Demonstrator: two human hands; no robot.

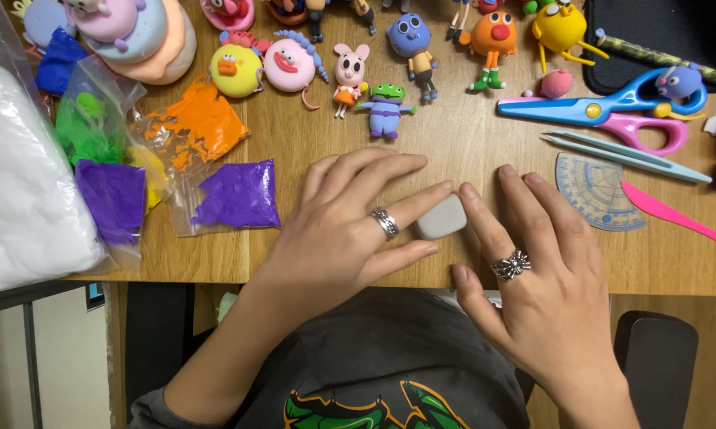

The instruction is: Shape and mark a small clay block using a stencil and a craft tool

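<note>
We see a small grey block of clay (441, 217), squarish with rounded corners, lying on the wooden counter (469, 143) near its front edge, between our two hands. Our left hand (350, 226) lies flat and spread, palm down, with a ring on one finger; a fingertip touches the block's left side, and nothing is gripped. Our right hand (533, 274), also ringed, rests open with fingers stretched, its index fingertip against the block's right edge.

To the left lie clear bags of purple clay (239, 195), orange clay (199, 127) and green clay (84, 131), beside a big white mass (16, 183). Along the back stands a row of small clay figures, among them a green alien figure (387, 106) and a pink pig figure (348, 75). To the right lie blue-and-pink scissors (604, 111), tweezers (624, 155), a clear protractor (596, 191) and a pink modelling knife (676, 218).
</note>
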